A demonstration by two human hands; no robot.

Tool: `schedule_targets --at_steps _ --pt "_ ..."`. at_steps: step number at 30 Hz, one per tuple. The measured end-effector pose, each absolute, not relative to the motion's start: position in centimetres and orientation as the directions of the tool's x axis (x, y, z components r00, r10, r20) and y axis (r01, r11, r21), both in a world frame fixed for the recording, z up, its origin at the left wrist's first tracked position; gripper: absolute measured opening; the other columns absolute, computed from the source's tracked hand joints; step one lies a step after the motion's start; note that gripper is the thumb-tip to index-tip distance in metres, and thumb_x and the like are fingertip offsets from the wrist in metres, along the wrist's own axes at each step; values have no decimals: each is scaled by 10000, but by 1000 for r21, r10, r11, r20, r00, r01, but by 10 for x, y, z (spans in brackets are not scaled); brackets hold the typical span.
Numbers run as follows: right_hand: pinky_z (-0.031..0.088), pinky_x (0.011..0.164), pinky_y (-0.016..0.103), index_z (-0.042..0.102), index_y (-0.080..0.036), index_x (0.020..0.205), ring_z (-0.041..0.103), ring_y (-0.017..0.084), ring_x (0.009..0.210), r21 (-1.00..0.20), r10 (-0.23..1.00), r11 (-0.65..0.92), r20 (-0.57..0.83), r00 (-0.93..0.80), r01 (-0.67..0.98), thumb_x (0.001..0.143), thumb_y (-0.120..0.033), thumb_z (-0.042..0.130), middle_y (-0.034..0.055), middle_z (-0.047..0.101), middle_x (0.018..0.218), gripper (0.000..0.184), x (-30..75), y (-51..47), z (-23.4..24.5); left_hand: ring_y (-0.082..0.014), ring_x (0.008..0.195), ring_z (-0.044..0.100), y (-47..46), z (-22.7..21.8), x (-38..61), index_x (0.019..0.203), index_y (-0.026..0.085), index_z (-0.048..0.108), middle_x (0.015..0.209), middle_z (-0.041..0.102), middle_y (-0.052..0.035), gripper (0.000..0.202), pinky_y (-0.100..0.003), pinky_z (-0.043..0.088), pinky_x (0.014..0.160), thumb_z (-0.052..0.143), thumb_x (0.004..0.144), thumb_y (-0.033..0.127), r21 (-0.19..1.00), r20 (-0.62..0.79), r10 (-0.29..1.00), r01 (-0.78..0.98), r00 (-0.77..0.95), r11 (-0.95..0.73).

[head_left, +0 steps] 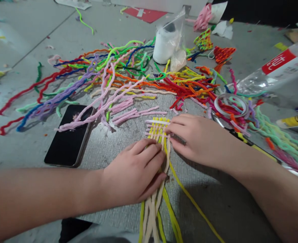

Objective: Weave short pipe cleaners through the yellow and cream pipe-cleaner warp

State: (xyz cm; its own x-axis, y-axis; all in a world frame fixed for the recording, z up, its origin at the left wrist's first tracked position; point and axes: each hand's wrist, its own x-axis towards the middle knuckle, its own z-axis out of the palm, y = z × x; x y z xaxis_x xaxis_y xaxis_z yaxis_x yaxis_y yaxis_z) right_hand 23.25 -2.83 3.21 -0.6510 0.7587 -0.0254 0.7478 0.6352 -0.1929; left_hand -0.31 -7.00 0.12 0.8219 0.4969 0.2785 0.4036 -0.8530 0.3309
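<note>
A small woven patch of yellow, cream and pink pipe cleaners [157, 128] lies on the grey table. Its loose yellow and cream strands [154, 209] trail toward me. My left hand [136, 172] lies flat on those strands just below the weave, fingers stretched together and pressing them down. My right hand [194, 136] rests at the right edge of the weave. Its fingertips are pinched on the ends of the pink crosswise strands there.
A big tangle of coloured pipe cleaners [118, 74] spreads across the table behind. A black phone [69, 136] lies at the left. A white roll in a plastic bag [165, 42], a tape ring [230, 104], a plastic bottle [275, 65] and a glue stick [294, 120] sit at the right.
</note>
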Motion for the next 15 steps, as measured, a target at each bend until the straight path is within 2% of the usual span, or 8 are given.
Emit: schedule_targets --at_steps 5,10,15 --pt "411 779 359 714 -158 1011 652 265 933 -163 773 622 -25 -633 766 999 -181 573 98 715 1002 143 230 -28 30 -363 1211 611 -69 2 -2 1167 19 707 1189 690 -226 373 -523 593 1033 507 1059 315 324 293 489 396 822 -859" --pt "404 757 350 692 -158 932 637 247 898 -138 776 625 0 -631 768 990 -161 563 103 715 981 141 229 -29 28 -362 1309 593 -70 1 -3 1241 27 683 1369 668 -234 368 -525 548 1127 544 1044 306 340 267 488 393 831 -854" --pt "395 741 354 690 -163 871 624 242 861 -122 778 625 20 -628 771 983 -149 552 101 704 936 178 227 -30 28 -347 1280 616 -70 -2 -4 1337 41 655 1389 686 -201 415 -511 582 1086 522 1058 318 311 268 486 403 832 -861"
